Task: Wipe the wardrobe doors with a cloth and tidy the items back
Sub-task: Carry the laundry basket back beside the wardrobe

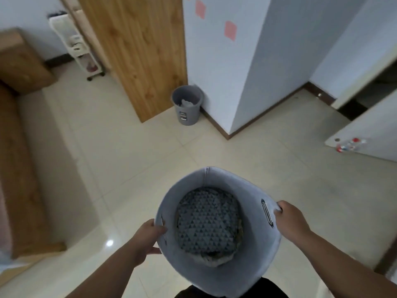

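I hold a grey fabric basket [217, 177] in front of my body, above the tiled floor. A folded cloth with a dark triangle pattern [207, 221] fills its bottom. My left hand [146, 239] grips the basket's left rim by the slot handle. My right hand [289, 218] grips the right rim beside the other slot handle. The wooden wardrobe [137, 50] stands ahead at the upper left.
A grey waste bin [187, 105] with paper in it stands at the wardrobe's corner by the wall. A white trolley shelf [75, 44] is behind the wardrobe. A wooden bed frame [19, 158] runs along the left. A white door [369, 138] is at the right.
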Demonstrator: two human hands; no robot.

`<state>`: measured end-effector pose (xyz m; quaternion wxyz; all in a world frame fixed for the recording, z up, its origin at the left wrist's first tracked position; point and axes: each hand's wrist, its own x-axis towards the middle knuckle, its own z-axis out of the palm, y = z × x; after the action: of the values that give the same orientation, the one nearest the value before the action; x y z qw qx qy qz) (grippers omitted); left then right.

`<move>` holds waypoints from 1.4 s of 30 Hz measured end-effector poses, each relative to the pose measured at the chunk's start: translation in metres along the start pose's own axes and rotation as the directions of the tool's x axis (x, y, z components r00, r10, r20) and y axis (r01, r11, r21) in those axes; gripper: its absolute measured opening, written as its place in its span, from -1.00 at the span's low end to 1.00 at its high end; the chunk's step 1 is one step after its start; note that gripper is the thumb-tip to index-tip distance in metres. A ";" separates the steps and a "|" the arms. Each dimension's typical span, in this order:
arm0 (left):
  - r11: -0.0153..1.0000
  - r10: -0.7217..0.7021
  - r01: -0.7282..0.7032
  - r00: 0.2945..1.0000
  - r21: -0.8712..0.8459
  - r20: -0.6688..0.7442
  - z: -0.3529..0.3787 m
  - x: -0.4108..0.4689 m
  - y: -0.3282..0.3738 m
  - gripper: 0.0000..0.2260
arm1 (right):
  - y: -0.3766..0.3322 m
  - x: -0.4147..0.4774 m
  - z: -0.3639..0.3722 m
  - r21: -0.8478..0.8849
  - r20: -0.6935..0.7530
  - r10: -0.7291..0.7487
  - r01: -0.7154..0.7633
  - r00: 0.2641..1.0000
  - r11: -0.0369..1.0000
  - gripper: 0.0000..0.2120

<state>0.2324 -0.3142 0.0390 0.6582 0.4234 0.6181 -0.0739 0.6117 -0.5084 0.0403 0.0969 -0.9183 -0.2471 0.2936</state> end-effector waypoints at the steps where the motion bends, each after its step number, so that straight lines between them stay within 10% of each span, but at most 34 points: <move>1: 1.000 -0.011 0.011 1.000 -0.029 -0.019 -0.008 0.000 -0.002 -0.74 | -0.016 0.008 0.001 -0.012 0.024 -0.026 0.027 0.999 1.000 -0.82; 16: 0.908 -0.151 0.001 0.934 -0.419 -0.324 -0.103 0.005 0.026 -0.67 | -0.258 0.135 0.023 -0.018 0.432 -0.222 0.255 0.874 0.967 -0.82; 42: 0.793 -0.226 -0.080 0.882 -0.604 -0.414 -0.440 0.112 0.126 -0.76 | -0.668 0.206 0.125 0.092 0.328 -0.234 0.216 0.915 0.972 -0.88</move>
<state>0.0055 0.0988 0.0538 0.5868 0.1705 0.7645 0.2052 0.4178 0.1749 0.0537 0.1110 -0.8170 -0.3562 0.4396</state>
